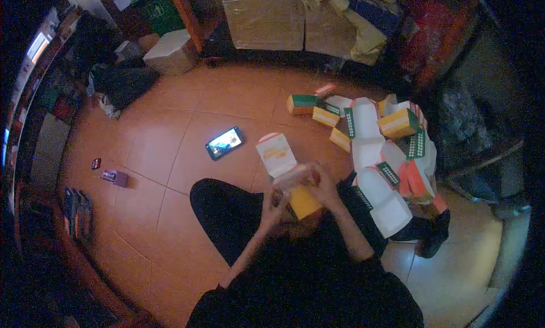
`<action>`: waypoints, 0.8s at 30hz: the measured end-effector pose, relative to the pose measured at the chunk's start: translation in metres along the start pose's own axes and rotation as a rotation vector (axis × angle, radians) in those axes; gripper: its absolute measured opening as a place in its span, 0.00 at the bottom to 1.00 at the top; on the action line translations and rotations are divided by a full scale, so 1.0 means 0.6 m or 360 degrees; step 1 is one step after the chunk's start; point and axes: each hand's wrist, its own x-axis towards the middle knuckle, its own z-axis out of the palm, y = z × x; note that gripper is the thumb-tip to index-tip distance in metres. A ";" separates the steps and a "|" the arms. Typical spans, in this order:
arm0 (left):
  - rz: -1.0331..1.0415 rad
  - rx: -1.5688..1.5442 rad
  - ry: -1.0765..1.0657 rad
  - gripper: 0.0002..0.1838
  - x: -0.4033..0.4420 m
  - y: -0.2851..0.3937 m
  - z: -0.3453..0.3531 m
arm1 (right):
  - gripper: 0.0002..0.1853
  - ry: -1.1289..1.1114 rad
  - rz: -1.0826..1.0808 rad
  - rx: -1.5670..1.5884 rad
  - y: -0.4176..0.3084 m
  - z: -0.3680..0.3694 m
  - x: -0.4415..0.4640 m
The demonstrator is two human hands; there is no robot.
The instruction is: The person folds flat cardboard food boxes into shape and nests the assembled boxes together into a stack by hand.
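Observation:
A small carton (305,202) with a yellow body and an upright white flap bearing orange print is held in front of my lap. My left hand (274,206) has its fingers curled at the carton's left side. On the opposite side, my right hand (322,186) grips the upper right edge, blurred by motion. The carton's middle, between the hands, is smeared and hard to make out. Just right of my hands lies a pile of unfolded white cartons (372,152) with green and red panels.
A lit phone (225,143) lies on the tiled floor ahead. Farther left are a purple box (115,177) and a small dark item (96,164). Yellow and green boxes (302,104) lie beyond the pile. Large wrapped cartons (264,18) stand at the back.

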 end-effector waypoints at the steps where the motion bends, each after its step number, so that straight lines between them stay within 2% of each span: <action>1: 0.0003 -0.0001 0.0006 0.22 0.011 0.018 -0.001 | 0.27 0.0097 -0.0118 -0.0460 0.016 0.005 0.024; 2: -0.0038 0.0132 0.0068 0.21 0.031 0.050 -0.001 | 0.26 0.0197 -0.0237 -0.0919 0.027 0.010 0.045; 4: -0.0081 0.0264 0.0132 0.20 0.057 0.043 -0.003 | 0.25 0.0086 -0.0127 -0.0880 0.039 0.025 0.080; 5: -0.0082 0.0286 0.0079 0.20 0.083 -0.005 -0.010 | 0.23 -0.0028 -0.0016 -0.0842 0.041 0.032 0.089; 6: -0.0083 0.0306 0.0033 0.20 0.106 -0.050 -0.017 | 0.23 -0.0041 -0.0020 -0.0840 0.043 0.038 0.087; 7: -0.0080 0.0299 0.0051 0.20 0.117 -0.086 -0.022 | 0.23 -0.0008 0.0122 -0.0697 0.045 0.045 0.081; 9: 0.0587 0.1197 0.0289 0.23 0.130 -0.143 -0.026 | 0.23 0.0015 0.0262 -0.0551 0.083 0.056 0.076; 10: 0.0575 0.1198 0.0295 0.23 0.133 -0.152 -0.023 | 0.23 0.0012 0.0180 -0.0858 0.147 0.057 0.073; 11: 0.0374 0.1248 0.0308 0.23 0.137 -0.158 -0.018 | 0.23 0.0012 0.0095 -0.1165 0.189 0.056 0.072; 12: 0.0171 0.1292 0.0321 0.24 0.142 -0.180 -0.016 | 0.23 0.0001 0.0101 -0.1168 0.197 0.054 0.072; 13: 0.0160 0.1284 0.0327 0.24 0.149 -0.199 -0.015 | 0.23 -0.0174 0.0128 -0.1394 0.205 0.051 0.074; 15: 0.0368 0.0807 0.0295 0.26 0.182 -0.252 -0.023 | 0.23 -0.0352 0.0121 -0.1629 0.238 0.039 0.092; 16: 0.0446 0.0645 0.0290 0.27 0.195 -0.259 -0.025 | 0.23 -0.0073 -0.0384 -0.2179 0.276 0.031 0.098; 17: 0.0157 0.0735 0.0132 0.27 0.200 -0.257 -0.032 | 0.23 0.0239 -0.0922 -0.2672 0.299 0.029 0.107; 18: 0.0005 0.0771 0.0076 0.26 0.196 -0.253 -0.037 | 0.24 0.0395 -0.0813 -0.2452 0.279 0.028 0.131; 19: -0.0145 0.0812 0.0017 0.26 0.193 -0.250 -0.041 | 0.26 0.0393 -0.0516 -0.2069 0.204 0.025 0.169; 20: 0.0007 0.0704 0.0206 0.25 0.182 -0.241 -0.029 | 0.27 0.0456 -0.0251 -0.1685 0.123 0.023 0.208; 22: 0.0176 0.0590 0.0448 0.24 0.162 -0.188 -0.007 | 0.30 0.0451 -0.0225 -0.1601 0.060 0.012 0.273; 24: 0.0319 0.0608 0.0476 0.22 0.147 -0.119 0.006 | 0.29 0.0565 -0.0163 -0.1929 0.087 -0.025 0.344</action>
